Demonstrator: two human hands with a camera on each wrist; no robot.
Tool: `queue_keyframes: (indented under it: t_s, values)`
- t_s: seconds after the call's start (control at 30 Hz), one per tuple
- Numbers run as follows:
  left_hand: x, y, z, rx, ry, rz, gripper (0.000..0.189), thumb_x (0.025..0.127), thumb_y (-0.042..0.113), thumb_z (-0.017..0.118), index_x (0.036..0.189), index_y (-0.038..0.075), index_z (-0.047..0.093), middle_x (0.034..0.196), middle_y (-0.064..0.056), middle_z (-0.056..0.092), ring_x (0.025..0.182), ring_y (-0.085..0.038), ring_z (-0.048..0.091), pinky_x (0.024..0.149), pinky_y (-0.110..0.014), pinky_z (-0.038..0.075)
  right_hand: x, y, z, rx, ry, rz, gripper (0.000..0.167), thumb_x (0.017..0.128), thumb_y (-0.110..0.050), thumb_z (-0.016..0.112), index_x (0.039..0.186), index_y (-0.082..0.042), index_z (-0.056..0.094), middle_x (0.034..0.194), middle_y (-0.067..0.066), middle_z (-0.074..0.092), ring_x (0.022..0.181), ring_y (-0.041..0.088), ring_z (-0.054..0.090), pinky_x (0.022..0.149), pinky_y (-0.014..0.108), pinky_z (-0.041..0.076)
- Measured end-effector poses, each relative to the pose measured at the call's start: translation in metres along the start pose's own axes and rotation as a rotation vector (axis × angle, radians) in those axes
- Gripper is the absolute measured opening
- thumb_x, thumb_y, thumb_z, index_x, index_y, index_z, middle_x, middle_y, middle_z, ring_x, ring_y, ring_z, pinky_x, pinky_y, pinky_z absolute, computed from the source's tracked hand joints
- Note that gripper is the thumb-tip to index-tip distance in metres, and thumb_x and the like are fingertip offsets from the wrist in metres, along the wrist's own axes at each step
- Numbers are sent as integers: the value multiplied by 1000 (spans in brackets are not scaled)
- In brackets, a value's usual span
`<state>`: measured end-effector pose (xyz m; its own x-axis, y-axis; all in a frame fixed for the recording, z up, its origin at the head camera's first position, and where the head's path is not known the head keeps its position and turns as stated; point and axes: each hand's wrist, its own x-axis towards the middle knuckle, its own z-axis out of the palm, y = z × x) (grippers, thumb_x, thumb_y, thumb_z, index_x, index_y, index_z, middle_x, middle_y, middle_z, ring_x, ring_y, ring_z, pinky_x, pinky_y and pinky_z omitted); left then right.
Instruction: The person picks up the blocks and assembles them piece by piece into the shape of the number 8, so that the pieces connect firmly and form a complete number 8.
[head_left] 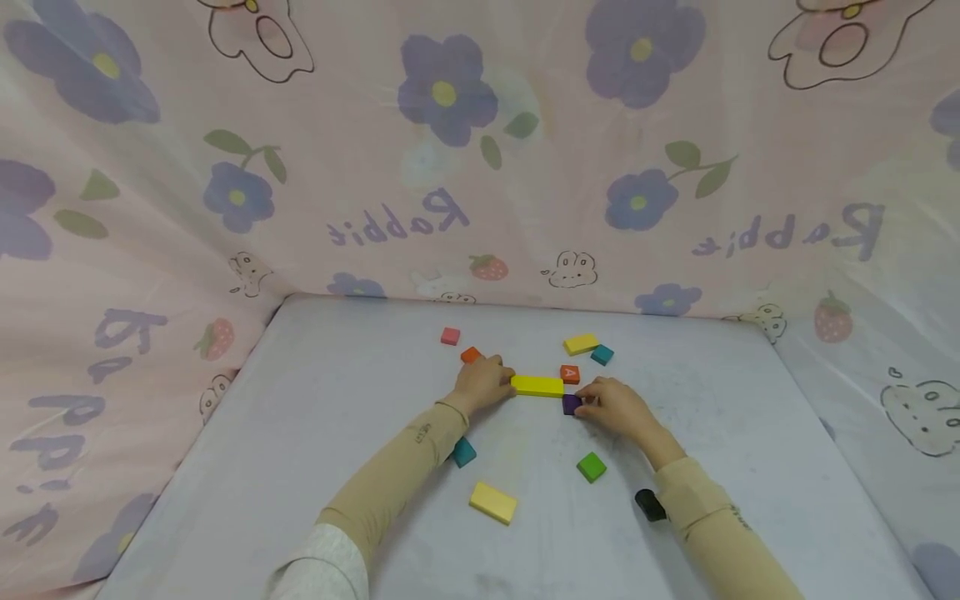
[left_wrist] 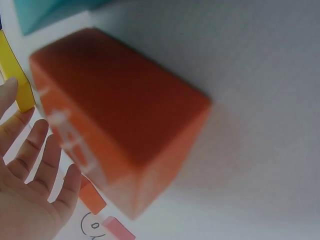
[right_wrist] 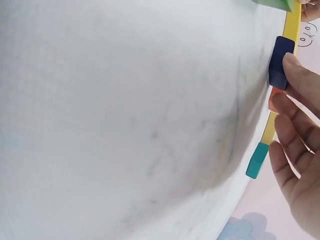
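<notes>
Near the middle of the table lies a long yellow block [head_left: 537,386]. My left hand [head_left: 482,385] pinches its left end between thumb and index finger, and the other fingers are spread in the left wrist view. My right hand [head_left: 617,406] holds a small dark purple block [head_left: 572,405] by its side, at the yellow block's near right corner. In the right wrist view the thumb lies on this purple block [right_wrist: 281,62]. Just behind that corner sits an orange-red block [head_left: 570,374] marked with a letter.
A yellow block [head_left: 581,344] and a teal block [head_left: 602,355] lie behind. Pink [head_left: 450,336] and orange [head_left: 471,355] blocks are beyond my left hand. Nearer are teal [head_left: 464,452], pale yellow [head_left: 493,502] and green [head_left: 592,467] blocks. A black object [head_left: 649,505] touches my right sleeve.
</notes>
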<state>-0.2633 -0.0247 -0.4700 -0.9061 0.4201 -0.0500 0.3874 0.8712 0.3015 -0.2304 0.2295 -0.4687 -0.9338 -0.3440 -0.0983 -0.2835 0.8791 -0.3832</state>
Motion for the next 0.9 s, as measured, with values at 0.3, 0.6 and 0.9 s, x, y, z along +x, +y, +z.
queue_keyframes:
  t_s: [0.3,0.6,0.9]
  values:
    - [0,-6,0,-43,3,29,39,83,37,68,116,16,66,95,-2,61,75,-12,49,65,-23,38,-3,-3,2,-25,37,-12,30,83,-25,69,108,-7,69,84,1,63,75,15,51,70,31,45]
    - [1,-9,1,-28,-42,31,48,82,38,68,122,13,60,94,-1,60,79,-13,50,72,-26,44,-6,-2,2,-14,57,-35,30,83,-25,69,106,-6,69,82,1,63,76,15,50,68,30,43]
    - [-5,-14,-13,91,44,54,47,81,35,69,123,15,60,120,-4,60,108,-22,54,93,-41,44,-5,-1,4,6,49,-1,32,83,-26,69,108,-7,69,82,1,64,76,15,49,68,29,42]
